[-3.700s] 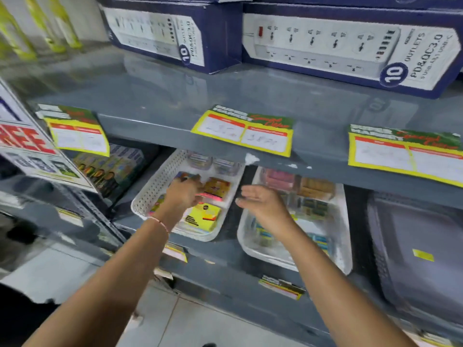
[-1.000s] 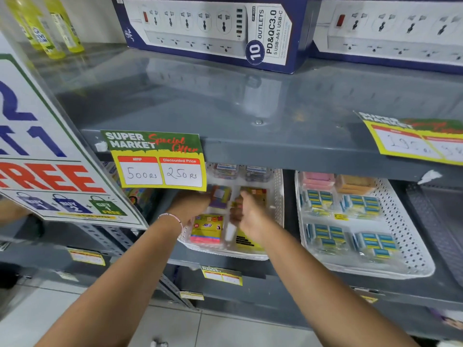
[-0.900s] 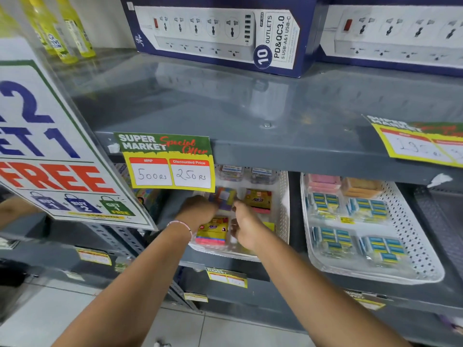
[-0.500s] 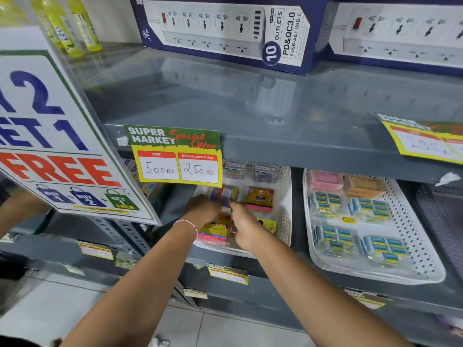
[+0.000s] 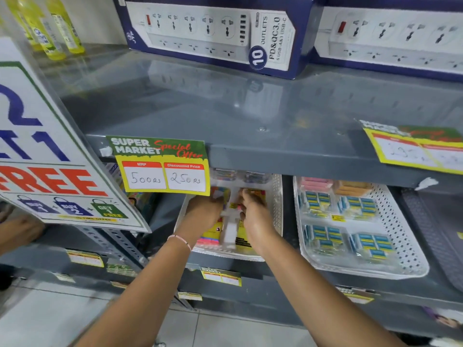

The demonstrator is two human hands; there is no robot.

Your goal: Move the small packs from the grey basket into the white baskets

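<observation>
Both my hands reach into the left white basket (image 5: pixel 277 204) on the lower shelf. My left hand (image 5: pixel 204 212) and my right hand (image 5: pixel 256 215) meet fingertip to fingertip on a small yellow-and-pink pack (image 5: pixel 234 205). A pale, blurred clear piece (image 5: pixel 229 231) hangs below it between my palms. Colourful packs (image 5: pixel 213 231) lie flat under my hands. The right white basket (image 5: pixel 400 236) holds several blue-and-yellow packs (image 5: pixel 353 206) in rows. Only the left edge of the grey basket (image 5: pixel 437 236) shows at far right.
The upper shelf's edge (image 5: pixel 275 159) overhangs the baskets, with a price tag (image 5: pixel 160 169) hanging over the left basket's back corner. A large offer sign (image 5: pixel 45 156) leans at left. Power-strip boxes (image 5: pixel 213 31) stand on top. Another person's hand (image 5: pixel 17 231) is at far left.
My hands stayed in the left white basket and drew closer together. Their fingers now pinch a small pack between them, lifted a little above the packs lying flat.
</observation>
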